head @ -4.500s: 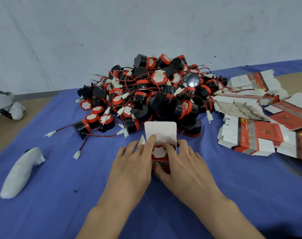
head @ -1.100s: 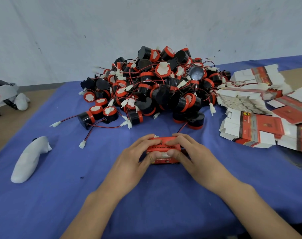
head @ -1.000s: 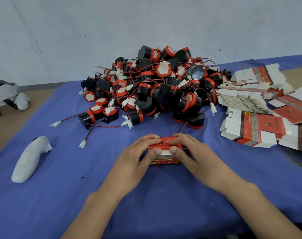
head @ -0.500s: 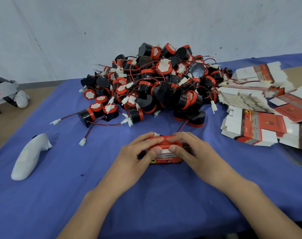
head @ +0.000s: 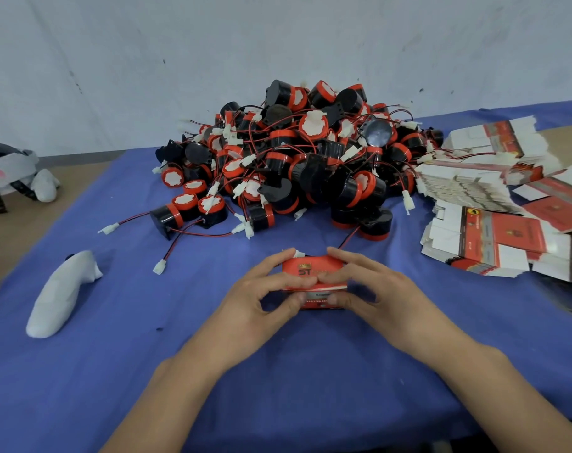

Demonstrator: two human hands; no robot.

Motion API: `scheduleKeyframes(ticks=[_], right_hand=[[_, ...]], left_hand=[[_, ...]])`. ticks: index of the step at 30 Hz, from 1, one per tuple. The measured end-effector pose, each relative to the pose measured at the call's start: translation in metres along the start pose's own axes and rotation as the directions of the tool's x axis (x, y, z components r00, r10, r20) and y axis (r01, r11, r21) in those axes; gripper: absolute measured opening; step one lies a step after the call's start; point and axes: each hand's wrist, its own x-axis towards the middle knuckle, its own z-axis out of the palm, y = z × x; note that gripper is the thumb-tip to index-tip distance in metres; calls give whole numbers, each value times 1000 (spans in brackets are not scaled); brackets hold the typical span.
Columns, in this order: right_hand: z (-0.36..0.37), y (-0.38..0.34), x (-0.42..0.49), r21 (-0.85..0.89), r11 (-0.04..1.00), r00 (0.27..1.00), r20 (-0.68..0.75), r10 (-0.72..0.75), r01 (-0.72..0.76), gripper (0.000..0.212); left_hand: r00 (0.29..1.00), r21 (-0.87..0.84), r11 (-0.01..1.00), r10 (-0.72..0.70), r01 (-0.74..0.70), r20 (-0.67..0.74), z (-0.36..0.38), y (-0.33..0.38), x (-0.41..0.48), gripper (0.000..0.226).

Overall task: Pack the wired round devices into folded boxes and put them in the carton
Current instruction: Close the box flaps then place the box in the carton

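L hand (head: 261, 300), R hand (head: 378, 294): grip on box (head: 311, 270)

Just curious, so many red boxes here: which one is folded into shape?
The red box held by the left hand and right hand; the flat boxes lie unfolded in stacks at right.

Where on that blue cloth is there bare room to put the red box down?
Bare cloth lies between the white object and the left hand, and right of the right hand, in front of the flat box stacks. Behind the red box it is crowded: the device pile and loose wires.
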Motion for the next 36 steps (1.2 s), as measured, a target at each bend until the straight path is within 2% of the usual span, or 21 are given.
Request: scheduleKeyframes(ticks=[4, 8, 11, 14, 16, 19, 22, 25, 29, 36], right_hand=[[0, 2, -4, -50, 999, 1000, -4, -1, 1, 33], [2, 3, -3, 39, 998, 999, -4, 45, -45, 30], [2, 0, -1, 220, 972, 996, -7, 84, -80, 20], [-4, -13, 5, 468, 880, 986, -91, 139, -81, 17], [-2, -26, 11, 574, 818, 973, -158, 168, -48, 18], [17, -46, 20, 693, 721, 940, -243, 241, -6, 14], [34, -64, 30, 715, 699, 880, -346, 327, 21, 10], [34, -71, 42, 728, 684, 853, -385, 352, 46, 10], [35, -74, 51, 769, 632, 822, -420, 386, 95, 16], [42, -75, 58, 718, 696, 777, -440, 451, 2, 34]], left_hand=[[1000, 15, 1000, 8, -8, 2, 1, -1, -1, 28], [1000, -23, 1000, -12, 12, -3, 2, 1, -2, 30], [997, -107, 992, -71, 67, -38, 3, 7, -1, 24], [978, -243, 964, -148, 110, -144, 4, 18, 4, 18], [958, -306, 950, -145, 65, -249, 10, 30, 10, 12], [925, -438, 897, -120, -54, -361, 29, 47, 19, 14], [879, -430, 894, -98, -129, -467, 39, 60, 29, 14], [841, -456, 878, -134, -144, -524, 37, 61, 40, 18], [835, -595, 801, -279, -70, -475, 36, 55, 48, 23], [829, -645, 764, -366, 9, -422, 35, 45, 51, 36]])
